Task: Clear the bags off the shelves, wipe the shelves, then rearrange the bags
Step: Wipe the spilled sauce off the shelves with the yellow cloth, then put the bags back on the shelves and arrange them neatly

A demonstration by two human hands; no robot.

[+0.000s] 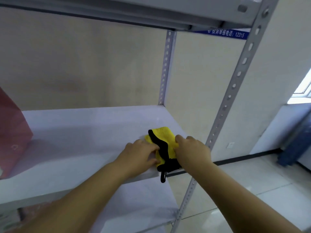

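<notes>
A yellow cleaning cloth [165,137] with a black hem and a black hanging loop lies at the front right corner of the white shelf [87,137]. My left hand [139,154] grips the cloth's left edge, thumb curled under it. My right hand [191,149] presses on its right side, fingers bent over the fabric. A pink bag [12,133] stands on the same shelf at the far left, partly cut off by the frame.
A grey perforated upright [235,84] rises at the shelf's front right, another [165,68] at the back. A shelf underside [134,12] hangs overhead, and a lower shelf [143,204] sits below. Tiled floor and a blue object [296,148] lie to the right.
</notes>
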